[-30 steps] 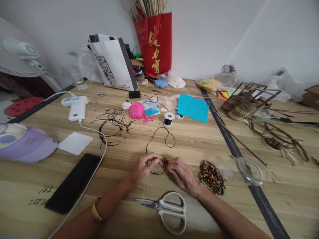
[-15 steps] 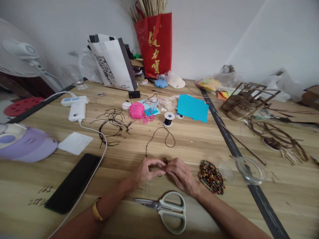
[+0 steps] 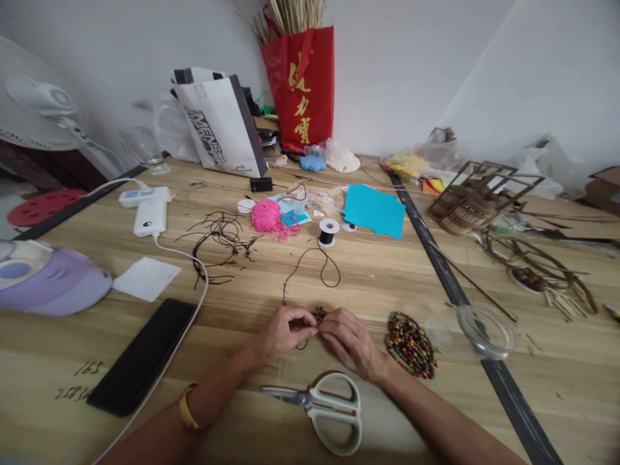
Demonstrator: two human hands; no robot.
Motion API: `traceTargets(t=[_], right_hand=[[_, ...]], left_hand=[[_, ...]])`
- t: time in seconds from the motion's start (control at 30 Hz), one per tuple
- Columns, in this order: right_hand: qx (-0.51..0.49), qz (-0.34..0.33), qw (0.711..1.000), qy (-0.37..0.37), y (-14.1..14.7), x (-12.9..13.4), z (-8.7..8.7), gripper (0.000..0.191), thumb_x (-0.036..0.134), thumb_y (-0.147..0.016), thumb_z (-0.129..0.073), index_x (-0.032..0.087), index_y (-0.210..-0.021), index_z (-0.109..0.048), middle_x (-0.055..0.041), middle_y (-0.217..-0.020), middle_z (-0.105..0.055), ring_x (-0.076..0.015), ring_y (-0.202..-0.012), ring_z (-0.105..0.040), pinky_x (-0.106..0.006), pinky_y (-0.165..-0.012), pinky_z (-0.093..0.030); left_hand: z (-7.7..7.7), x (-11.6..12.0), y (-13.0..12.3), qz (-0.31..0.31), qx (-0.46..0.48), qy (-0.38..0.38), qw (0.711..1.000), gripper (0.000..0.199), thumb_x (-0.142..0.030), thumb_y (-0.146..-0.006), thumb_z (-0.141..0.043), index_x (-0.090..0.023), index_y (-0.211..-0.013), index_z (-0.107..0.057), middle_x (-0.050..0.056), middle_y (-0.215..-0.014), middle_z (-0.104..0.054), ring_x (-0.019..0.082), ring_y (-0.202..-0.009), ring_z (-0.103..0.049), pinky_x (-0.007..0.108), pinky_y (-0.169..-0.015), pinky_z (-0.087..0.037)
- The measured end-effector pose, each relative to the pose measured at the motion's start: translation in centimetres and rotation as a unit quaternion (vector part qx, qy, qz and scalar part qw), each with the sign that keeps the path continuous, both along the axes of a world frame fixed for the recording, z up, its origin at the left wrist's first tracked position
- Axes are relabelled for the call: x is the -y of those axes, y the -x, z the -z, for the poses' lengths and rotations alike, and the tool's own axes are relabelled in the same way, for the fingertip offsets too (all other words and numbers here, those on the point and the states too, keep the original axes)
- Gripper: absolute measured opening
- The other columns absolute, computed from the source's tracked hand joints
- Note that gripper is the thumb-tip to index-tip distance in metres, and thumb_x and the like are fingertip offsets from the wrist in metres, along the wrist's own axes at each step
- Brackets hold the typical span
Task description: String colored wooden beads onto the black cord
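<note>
your left hand [image 3: 281, 332] and right hand [image 3: 349, 342] meet beside dark beads [image 3: 319, 314]; fingers bunched, cannot tell on what. fine cord [image 3: 285, 282] handling, judged to need steadiness.

Our wooden table [image 3: 232, 336] carries scissors [image 3: 334, 413] at the near middle, a black phone [image 3: 143, 356] at near left. We have a spool [image 3: 328, 232] beyond them, pink yarn [image 3: 266, 215] to its left and multicoloured beads [image 3: 411, 345] toward the right.

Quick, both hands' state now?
Left hand: thumb and finger closed in by the beads; what they pinch is too small to tell.
Right hand: fingers closed; anything held is hidden.
</note>
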State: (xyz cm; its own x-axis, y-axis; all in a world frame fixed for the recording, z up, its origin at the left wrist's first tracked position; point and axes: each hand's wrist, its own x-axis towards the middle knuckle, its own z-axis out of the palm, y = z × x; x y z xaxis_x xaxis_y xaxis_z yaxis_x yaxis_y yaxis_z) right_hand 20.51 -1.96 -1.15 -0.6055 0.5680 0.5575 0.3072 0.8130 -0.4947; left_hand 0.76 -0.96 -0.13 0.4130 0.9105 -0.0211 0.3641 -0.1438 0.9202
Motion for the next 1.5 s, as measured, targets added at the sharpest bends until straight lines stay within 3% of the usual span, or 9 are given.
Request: traceTargets(t=[0.23,0.57,0.73,0.93,1.07,1.5], right_hand=[[0.035,0.073,0.997,0.017,-0.1,-0.5,0.9,0.015,0.018,-0.093,-0.045,0.019,-0.101,-0.059,-0.0093,-0.093,-0.058,-0.0188,-0.084,-0.053,-0.033,-0.074,-0.047],[0.113,0.053,0.992,-0.019,0.1,-0.6,1.0,0.018,0.017,-0.092,-0.048,0.017,-0.104,-0.061,-0.0081,-0.088,-0.057,-0.0194,-0.083,-0.049,-0.034,-0.075,-0.043],[0.124,0.06,0.99,-0.024,0.2,-0.7,1.0,0.018,0.018,-0.093,-0.046,0.018,-0.102,-0.062,-0.0074,-0.085,-0.057,-0.0191,-0.082,-0.048,-0.033,-0.075,-0.041],[0.135,0.062,0.988,-0.029,0.3,-0.6,0.9,0.018,0.018,-0.094,-0.044,0.019,-0.102,-0.061,-0.0067,-0.083,-0.057,-0.0188,-0.081,-0.048,-0.032,-0.075,-0.041],[0.136,0.061,0.989,-0.022,0.4,-0.6,0.8,0.017,0.018,-0.094,-0.043,0.018,-0.099,-0.06,-0.0077,-0.083,-0.058,-0.0199,-0.081,-0.048,-0.034,-0.075,-0.041],[-0.025,0.056,0.996,0.065,-0.1,-0.8,0.6,0.007,0.019,-0.092,-0.049,0.019,-0.09,-0.056,-0.0057,-0.081,-0.061,-0.0173,-0.077,-0.054,-0.031,-0.071,-0.045]], left_hand=[[0.0,-0.3,0.3,-0.059,0.056,0.003,0.997,0.009,-0.019,-0.076,-0.06,-0.013,-0.071,-0.064,0.003,-0.069,-0.068,0.012,-0.064,-0.058,0.02,-0.062,-0.044],[0.4,-0.4,0.4,-0.067,0.075,0.008,0.995,0.012,-0.023,-0.078,-0.059,-0.013,-0.073,-0.064,0.003,-0.067,-0.067,0.012,-0.063,-0.06,0.021,-0.06,-0.046],[0.3,-0.4,0.2,-0.073,0.054,0.002,0.996,0.01,-0.02,-0.074,-0.061,-0.013,-0.07,-0.066,0.003,-0.066,-0.068,0.012,-0.061,-0.06,0.021,-0.06,-0.047],[0.9,-0.4,0.2,-0.075,0.049,0.012,0.996,0.017,-0.023,-0.074,-0.062,-0.012,-0.083,-0.071,0.007,-0.077,-0.073,0.015,-0.067,-0.064,0.023,-0.064,-0.049],[0.9,-0.4,0.2,-0.062,0.032,0.001,0.998,0.016,-0.023,-0.075,-0.06,-0.012,-0.079,-0.071,0.006,-0.071,-0.072,0.014,-0.064,-0.062,0.022,-0.061,-0.048],[0.4,-0.1,-0.1,-0.041,-0.002,-0.036,0.999,0.012,-0.016,-0.077,-0.057,-0.012,-0.075,-0.068,0.003,-0.071,-0.07,0.012,-0.063,-0.06,0.021,-0.064,-0.047]])
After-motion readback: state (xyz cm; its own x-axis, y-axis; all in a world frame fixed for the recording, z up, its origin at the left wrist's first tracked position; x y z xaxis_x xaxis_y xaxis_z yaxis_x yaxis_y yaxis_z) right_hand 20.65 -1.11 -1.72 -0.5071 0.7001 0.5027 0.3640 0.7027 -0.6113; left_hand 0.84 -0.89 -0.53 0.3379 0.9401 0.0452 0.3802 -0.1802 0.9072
